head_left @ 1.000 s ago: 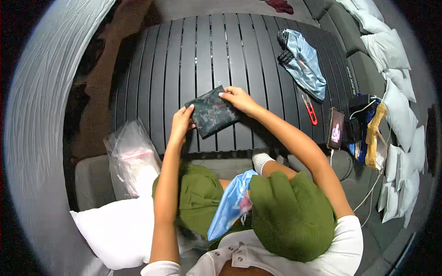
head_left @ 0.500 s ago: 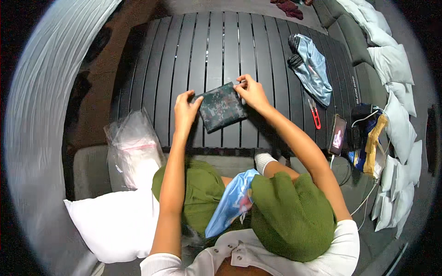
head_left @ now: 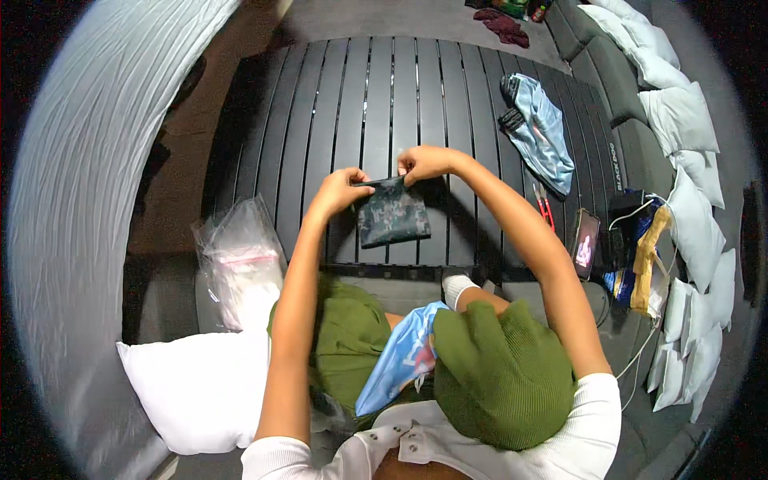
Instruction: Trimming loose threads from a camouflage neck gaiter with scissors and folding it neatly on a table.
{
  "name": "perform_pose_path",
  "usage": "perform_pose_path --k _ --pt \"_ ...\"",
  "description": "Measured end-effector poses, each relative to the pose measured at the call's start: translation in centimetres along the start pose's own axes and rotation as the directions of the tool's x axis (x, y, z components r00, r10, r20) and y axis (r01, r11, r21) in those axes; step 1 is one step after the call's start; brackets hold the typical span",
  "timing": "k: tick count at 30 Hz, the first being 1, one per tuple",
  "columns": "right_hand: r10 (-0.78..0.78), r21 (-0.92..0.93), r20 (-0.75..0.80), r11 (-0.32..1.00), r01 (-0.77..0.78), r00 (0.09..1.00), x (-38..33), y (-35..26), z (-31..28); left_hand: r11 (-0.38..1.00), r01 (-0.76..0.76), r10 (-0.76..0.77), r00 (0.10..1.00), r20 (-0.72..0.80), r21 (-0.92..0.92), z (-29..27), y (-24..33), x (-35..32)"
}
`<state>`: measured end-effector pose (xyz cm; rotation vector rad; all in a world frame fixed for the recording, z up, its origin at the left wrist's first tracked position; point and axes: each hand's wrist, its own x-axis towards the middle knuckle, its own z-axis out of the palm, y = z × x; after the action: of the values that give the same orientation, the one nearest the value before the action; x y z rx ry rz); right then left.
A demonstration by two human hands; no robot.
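A flat, roughly square piece of dark camouflage fabric, perhaps a folded cloth or pouch [head_left: 394,220], is held over the near part of the black slatted table [head_left: 336,120]. My left hand [head_left: 344,192] pinches its upper left corner between thumb and fingers. Close to the middle of the top edge, my right hand [head_left: 424,163] grips the fabric with its fingertips. The lower edge hangs toward me; I cannot tell whether it touches the slats. Across my lap lies a light blue printed fabric piece [head_left: 402,352].
To the right on the table lie a light blue cloth with black trim [head_left: 540,132], red-handled snips [head_left: 546,210] and a phone [head_left: 586,244] with a cable. Clear plastic bags [head_left: 240,256] and a white pillow [head_left: 192,392] are at left. Small white pillows [head_left: 680,120] line the right side.
Both hands have drawn closer together along the fabric's top edge. The fabric has turned from slanted to nearly level and come slightly toward me, its top now pinched narrower.
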<state>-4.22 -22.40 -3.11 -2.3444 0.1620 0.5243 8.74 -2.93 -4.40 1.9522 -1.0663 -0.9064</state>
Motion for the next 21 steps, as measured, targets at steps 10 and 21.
perform_pose_path --k 10,21 --pt "-0.066 0.257 -0.112 0.962 0.093 0.992 -5.0 1.4 -6.3 0.977 -0.208 0.209 0.978 -0.024 0.036 -1.3 9.3 3.1" --pt "-0.451 -0.530 -0.664 0.846 0.050 0.597 -12.4 1.7 2.3 0.432 -0.767 0.818 0.555 0.152 0.475 5.9 5.1 0.3"
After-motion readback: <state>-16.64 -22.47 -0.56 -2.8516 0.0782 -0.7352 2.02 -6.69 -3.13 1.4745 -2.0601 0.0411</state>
